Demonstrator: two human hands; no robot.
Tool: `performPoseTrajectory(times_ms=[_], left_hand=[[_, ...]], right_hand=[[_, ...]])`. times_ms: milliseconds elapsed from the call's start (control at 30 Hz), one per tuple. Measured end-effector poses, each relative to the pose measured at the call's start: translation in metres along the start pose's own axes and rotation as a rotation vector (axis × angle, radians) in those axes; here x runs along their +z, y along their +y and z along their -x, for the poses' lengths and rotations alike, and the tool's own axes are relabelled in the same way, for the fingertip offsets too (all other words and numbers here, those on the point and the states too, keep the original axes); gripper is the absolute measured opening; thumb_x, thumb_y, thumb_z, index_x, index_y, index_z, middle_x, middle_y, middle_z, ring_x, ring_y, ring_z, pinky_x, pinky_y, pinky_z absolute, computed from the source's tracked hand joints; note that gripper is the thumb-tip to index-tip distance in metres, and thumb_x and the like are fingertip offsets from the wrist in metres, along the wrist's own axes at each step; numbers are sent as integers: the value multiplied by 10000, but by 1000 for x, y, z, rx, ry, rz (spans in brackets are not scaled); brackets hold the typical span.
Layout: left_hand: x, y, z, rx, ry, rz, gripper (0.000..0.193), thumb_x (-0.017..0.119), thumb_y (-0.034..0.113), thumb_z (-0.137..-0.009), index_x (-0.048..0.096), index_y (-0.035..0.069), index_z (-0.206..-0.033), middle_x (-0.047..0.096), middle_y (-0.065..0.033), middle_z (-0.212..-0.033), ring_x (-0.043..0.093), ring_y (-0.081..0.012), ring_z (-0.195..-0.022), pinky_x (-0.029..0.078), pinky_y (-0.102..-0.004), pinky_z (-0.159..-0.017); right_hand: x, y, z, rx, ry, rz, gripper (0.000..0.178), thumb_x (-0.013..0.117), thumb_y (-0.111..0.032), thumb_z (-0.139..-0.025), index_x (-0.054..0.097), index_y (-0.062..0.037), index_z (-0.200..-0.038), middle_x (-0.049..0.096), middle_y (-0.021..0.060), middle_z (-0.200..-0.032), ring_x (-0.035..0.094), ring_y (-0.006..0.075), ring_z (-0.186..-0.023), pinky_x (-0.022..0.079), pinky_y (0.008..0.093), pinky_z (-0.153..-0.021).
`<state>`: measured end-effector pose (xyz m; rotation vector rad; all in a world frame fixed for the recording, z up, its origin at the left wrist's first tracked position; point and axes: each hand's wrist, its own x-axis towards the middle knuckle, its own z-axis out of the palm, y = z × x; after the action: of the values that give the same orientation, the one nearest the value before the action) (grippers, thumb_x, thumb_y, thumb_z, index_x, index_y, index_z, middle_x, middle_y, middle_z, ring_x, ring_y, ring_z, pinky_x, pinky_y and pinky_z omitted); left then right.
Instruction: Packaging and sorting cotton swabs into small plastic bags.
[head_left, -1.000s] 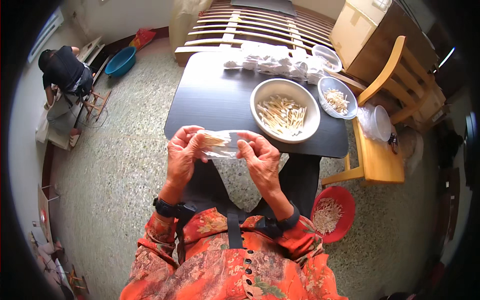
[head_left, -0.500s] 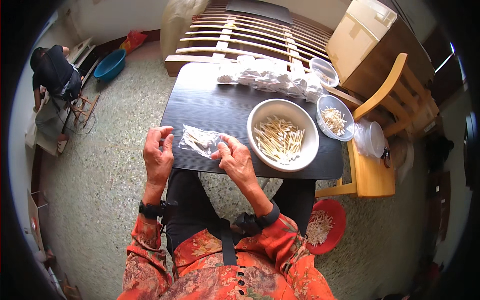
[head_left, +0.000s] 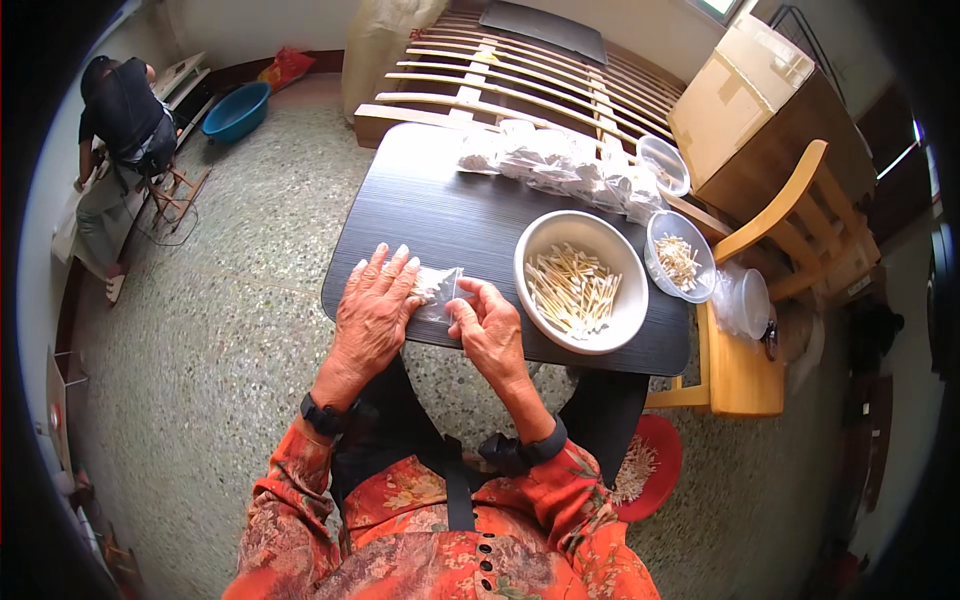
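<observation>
Two hands of yours work at the near edge of the dark counter (head_left: pixel 420 190), set just apart with one small clear plastic bag (head_left: pixel 437 305) between them. Your left hand (head_left: pixel 372 300) lies flat over the bag's left part, palm down and fingers extended, gripping nothing. Your right hand (head_left: pixel 487 330) is at the bag's right edge, thumb and index finger curled toward it; you cannot tell from this view whether they pinch the plastic. The bag lies on the counter, with pale cotton swabs (head_left: pixel 424 285) showing inside beside your left fingers. To your right stands a large off-white bowl (head_left: pixel 632 270) holding more swabs, and just beyond it a smaller translucent bowl (head_left: pixel 701 234) with others. Along the counter's far edge sits a row of filled clear bags (head_left: pixel 560 165). A wooden chair (head_left: pixel 745 385) stands to the right of the counter, and a red basin (head_left: pixel 668 470) of swabs rests on the floor below. Across the room, far to your left, another person (head_left: pixel 130 110) sits leaning forward.
</observation>
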<state>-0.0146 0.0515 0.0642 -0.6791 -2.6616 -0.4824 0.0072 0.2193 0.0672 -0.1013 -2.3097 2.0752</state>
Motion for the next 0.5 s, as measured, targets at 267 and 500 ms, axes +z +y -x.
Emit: performPoseTrajectory(times_ms=[267,500], left_hand=[[5,7,6,18,0,0,418,516,211,-878,480,59,-1266,433,-123,-1348,325,-293,-1304,240,-441,-1057],[-2,14,12,15,140,98,406,559,187,-852,504,41,-1226,411,-145,-1355,328,-305,-1298,257,-425,-1050]], right_hand=[[-21,-9,40,-76,-38,52,116,563,-70,-868,597,16,-936,599,38,-728,537,65,-533,433,208,-484],[-53,-5,88,66,-170,75,153,542,-111,-883,608,14,-940,621,39,-748,546,72,-569,441,217,-521]])
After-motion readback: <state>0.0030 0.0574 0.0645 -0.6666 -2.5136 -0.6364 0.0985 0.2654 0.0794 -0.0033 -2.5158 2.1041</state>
